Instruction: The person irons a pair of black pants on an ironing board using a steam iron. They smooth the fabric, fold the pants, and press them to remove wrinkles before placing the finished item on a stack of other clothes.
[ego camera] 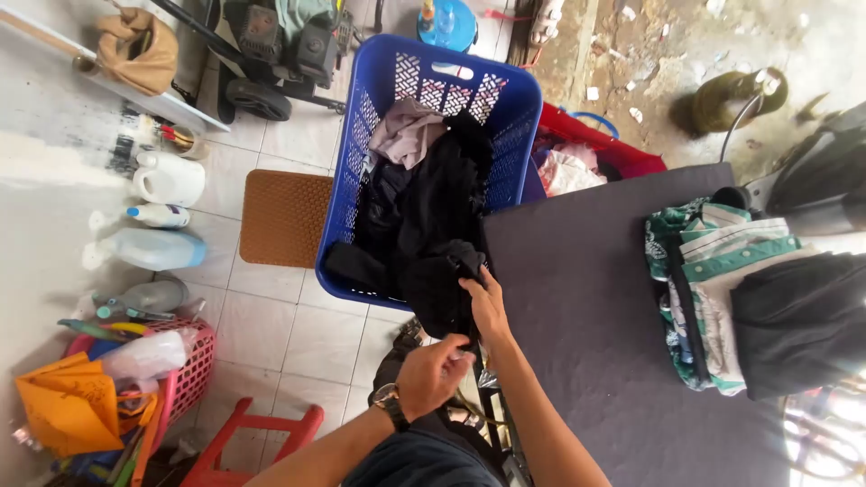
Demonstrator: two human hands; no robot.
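1. Both hands grip a black garment (442, 289): the right hand (487, 305) pinches its upper edge and the left hand (431, 374) closes on its lower end, so the cloth hangs stretched between them.
2. At 3 o'clock lies a grey board (595, 325), a flat surface within reach, with folded clothes (722, 289) stacked at its far side.
3. At 12 o'clock stands a blue basket (361, 153) of dark laundry, just beside the board; the garment hangs over its near rim.
4. At 9 o'clock, bottles (162, 216) line the wall.

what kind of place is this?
Likely a home laundry or ironing corner: a blue laundry basket full of dark clothes, detergent jugs on the tiled floor, and folded garments on a grey padded board.
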